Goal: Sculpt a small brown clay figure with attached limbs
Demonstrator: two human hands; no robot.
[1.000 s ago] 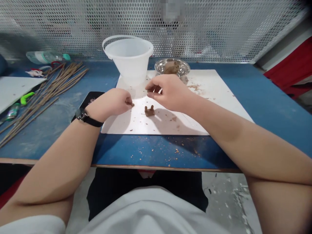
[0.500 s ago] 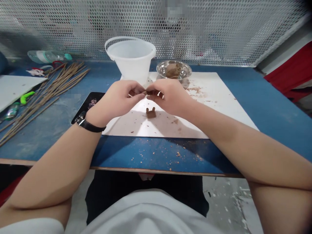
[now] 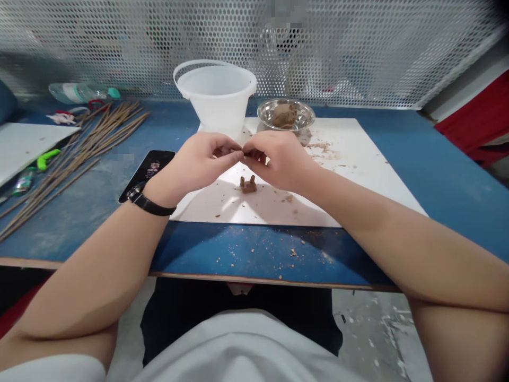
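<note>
My left hand and my right hand meet fingertip to fingertip above a white board. Both are closed in a pinch on a small piece of brown clay, now almost wholly covered by the fingers. Just below them on the board sits a small brown clay block with two short upright pegs on top. Behind my right hand, a shiny metal bowl holds a larger lump of clay.
A white bucket stands behind my hands. Left of them lie a phone, a bundle of thin sticks, a plastic bottle and a small jar. Clay crumbs dot the blue table. Perforated metal mesh rises behind.
My fingertips have closed further around the clay piece, so less of it shows. The whole view has shifted slightly; the clay block stays on the board.
</note>
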